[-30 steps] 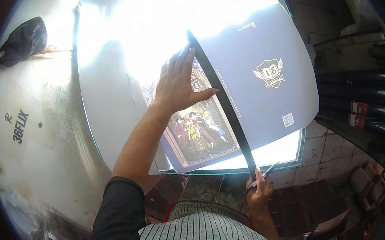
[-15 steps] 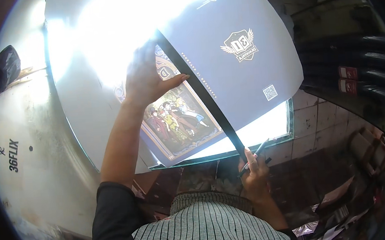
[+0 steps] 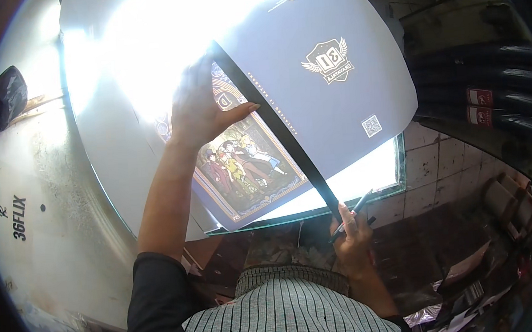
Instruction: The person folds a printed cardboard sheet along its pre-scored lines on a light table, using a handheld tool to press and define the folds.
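My left hand [image 3: 194, 112] lies flat on a dark blue printed cover sheet [image 3: 349, 114], fingers stretched out into the glare. Its thumb points right and touches the edge of a long, flat black strip [image 3: 281, 125]. This strip runs diagonally across the sheet, between a picture panel of cartoon figures [image 3: 244, 167] and the plain side with a winged crest. At the strip's near end my right hand [image 3: 352, 237] is closed, its index finger along the end. A slim, pen-like tool [image 3: 362, 202] sticks out between the right fingers; its exact kind is unclear.
Beneath the sheet is a brightly lit glass panel [image 3: 392, 163] with a greenish edge. A pale table surface [image 3: 51, 181] extends left, with a dark wrapped bundle [image 3: 5, 104]. Dark plastic-wrapped rolls [image 3: 501, 94] are at right, above a tiled floor [image 3: 438, 160].
Both hands keep their places on the sheet and strip. The view has shifted very slightly; the sheet's right side appears a few pixels farther left.
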`<state>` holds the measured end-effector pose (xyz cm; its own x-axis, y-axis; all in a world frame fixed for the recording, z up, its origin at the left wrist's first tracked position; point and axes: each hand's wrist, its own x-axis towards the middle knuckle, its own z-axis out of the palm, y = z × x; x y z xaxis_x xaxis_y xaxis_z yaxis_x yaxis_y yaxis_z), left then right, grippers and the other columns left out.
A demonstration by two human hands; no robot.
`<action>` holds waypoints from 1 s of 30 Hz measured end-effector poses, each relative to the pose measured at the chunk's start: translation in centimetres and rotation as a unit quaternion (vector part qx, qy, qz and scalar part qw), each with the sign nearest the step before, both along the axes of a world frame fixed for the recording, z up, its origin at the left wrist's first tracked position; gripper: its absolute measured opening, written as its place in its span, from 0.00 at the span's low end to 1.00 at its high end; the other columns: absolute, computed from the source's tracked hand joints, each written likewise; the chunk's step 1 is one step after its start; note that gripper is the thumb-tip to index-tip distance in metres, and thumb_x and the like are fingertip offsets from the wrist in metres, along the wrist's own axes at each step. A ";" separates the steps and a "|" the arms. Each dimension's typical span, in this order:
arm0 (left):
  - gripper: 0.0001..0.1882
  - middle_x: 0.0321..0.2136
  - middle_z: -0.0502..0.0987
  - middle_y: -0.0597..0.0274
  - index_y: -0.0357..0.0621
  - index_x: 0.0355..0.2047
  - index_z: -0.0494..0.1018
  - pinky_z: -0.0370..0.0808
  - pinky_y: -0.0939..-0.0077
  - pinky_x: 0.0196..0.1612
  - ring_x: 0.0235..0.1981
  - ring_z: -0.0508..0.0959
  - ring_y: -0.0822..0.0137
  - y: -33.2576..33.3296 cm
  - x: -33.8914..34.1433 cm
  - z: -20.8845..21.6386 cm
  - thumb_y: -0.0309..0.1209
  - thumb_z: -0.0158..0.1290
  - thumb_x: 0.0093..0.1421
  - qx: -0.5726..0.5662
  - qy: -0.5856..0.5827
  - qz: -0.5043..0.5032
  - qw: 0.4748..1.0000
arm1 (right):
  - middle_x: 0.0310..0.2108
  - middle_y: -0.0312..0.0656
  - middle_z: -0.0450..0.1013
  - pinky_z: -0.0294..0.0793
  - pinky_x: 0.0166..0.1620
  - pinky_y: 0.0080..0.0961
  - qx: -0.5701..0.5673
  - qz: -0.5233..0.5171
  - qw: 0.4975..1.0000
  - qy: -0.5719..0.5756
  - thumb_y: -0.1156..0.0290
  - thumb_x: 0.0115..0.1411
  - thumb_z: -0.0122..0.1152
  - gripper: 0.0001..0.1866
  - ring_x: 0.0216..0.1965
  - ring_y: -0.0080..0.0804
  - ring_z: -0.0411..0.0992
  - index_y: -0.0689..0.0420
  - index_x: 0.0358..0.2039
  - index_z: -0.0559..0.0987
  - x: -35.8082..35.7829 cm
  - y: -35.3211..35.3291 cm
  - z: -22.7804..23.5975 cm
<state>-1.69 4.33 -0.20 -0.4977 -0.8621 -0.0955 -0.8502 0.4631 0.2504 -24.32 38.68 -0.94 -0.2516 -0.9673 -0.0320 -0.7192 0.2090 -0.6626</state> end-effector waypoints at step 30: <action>0.68 0.73 0.45 0.49 0.39 0.72 0.42 0.41 0.37 0.74 0.75 0.42 0.52 0.1 0.0 3.2 0.73 0.60 0.47 0.094 -0.048 0.040 0.994 | 0.28 0.47 0.81 0.77 0.35 0.36 -0.157 0.086 0.976 -0.126 0.69 0.59 0.65 0.08 0.29 0.46 0.80 0.60 0.35 0.83 5.9 -35.3 1.9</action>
<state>-1.68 4.39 3.02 -0.4081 -0.8614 -0.3024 -0.9071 0.3451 0.2412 -18.39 3.39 0.91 -0.1078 -0.9667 0.2322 -0.5320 -0.1412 -0.8349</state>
